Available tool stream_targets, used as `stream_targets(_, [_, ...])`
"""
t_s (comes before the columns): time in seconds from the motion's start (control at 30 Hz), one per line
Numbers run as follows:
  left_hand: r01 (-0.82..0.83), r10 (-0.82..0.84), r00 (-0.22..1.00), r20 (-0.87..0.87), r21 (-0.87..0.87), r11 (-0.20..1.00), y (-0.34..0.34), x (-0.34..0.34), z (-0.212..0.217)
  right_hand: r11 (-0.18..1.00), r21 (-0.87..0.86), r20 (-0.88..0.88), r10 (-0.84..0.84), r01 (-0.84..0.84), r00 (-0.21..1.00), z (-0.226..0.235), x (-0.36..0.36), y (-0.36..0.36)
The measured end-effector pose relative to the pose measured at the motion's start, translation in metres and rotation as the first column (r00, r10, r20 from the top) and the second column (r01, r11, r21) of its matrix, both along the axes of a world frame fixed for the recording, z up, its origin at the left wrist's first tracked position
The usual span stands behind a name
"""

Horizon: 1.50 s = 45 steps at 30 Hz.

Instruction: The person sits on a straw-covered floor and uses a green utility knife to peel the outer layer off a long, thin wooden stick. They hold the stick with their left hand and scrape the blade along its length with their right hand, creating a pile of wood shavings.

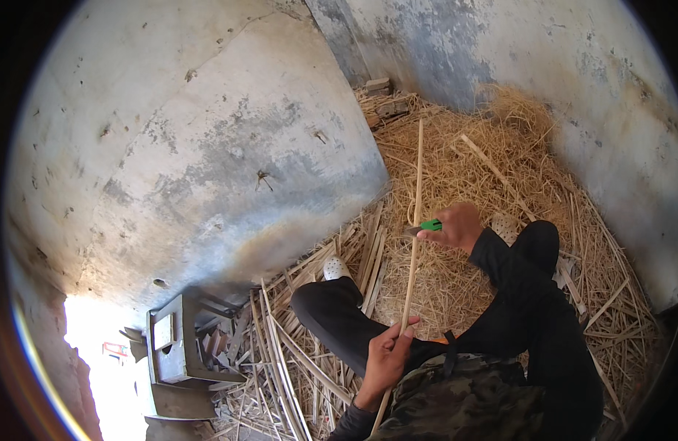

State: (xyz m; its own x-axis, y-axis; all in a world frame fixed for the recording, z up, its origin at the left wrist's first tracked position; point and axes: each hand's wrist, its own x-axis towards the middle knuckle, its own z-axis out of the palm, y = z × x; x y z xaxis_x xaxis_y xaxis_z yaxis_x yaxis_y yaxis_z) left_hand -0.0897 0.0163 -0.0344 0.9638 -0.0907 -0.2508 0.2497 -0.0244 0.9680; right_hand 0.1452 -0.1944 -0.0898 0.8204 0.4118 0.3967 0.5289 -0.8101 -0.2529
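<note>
A long, thin, pale wooden stick point(410, 287) runs up and away from my lap, its far tip over the shavings. My left hand point(387, 356) is closed round its lower part, near my left thigh. Farther up, my right hand point(456, 226) grips a green-handled utility knife point(430, 225). The knife's blade lies against the stick from the right, and a thin sliver stands off the wood just there. My legs are bent and spread to either side of the stick.
Curly straw-coloured shavings point(449, 287) cover the floor ahead. Split sticks point(309, 360) lie piled at the left, beside a grey wooden box-like piece point(174, 342). Another pale stick point(493, 169) rests on the shavings. Stained walls point(229, 147) enclose the left and back; a bright opening point(107, 353) shows at lower left.
</note>
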Motion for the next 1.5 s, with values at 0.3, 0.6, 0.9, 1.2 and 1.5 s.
stream_targets(0.3, [-0.193,0.172,0.979,-0.110,-0.216,0.957,0.029,-0.029,0.010,0.920,0.248,-0.235,-0.246,0.302,0.941,0.022,0.030,-0.067])
stream_targets(0.6, [-0.035,0.034,0.999,-0.010,-0.300,0.953,0.005,-0.004,0.010,0.935,0.346,-0.080,-0.046,0.071,0.996,0.032,-0.034,0.010])
stream_targets(0.9, [0.044,-0.044,0.999,0.006,-0.114,0.992,-0.005,-0.012,0.012,0.985,0.172,0.114,-0.030,0.010,0.993,0.031,-0.026,-0.004])
stream_targets(1.2, [-0.006,-0.016,0.994,-0.105,-0.206,0.979,0.015,-0.038,0.016,0.925,0.083,0.002,-0.372,0.371,0.928,-0.050,0.052,-0.081])
stream_targets(1.5, [-0.095,0.081,0.995,-0.051,-0.398,0.913,0.011,0.004,0.019,0.881,0.470,0.007,0.048,-0.045,0.999,0.070,-0.015,0.003])
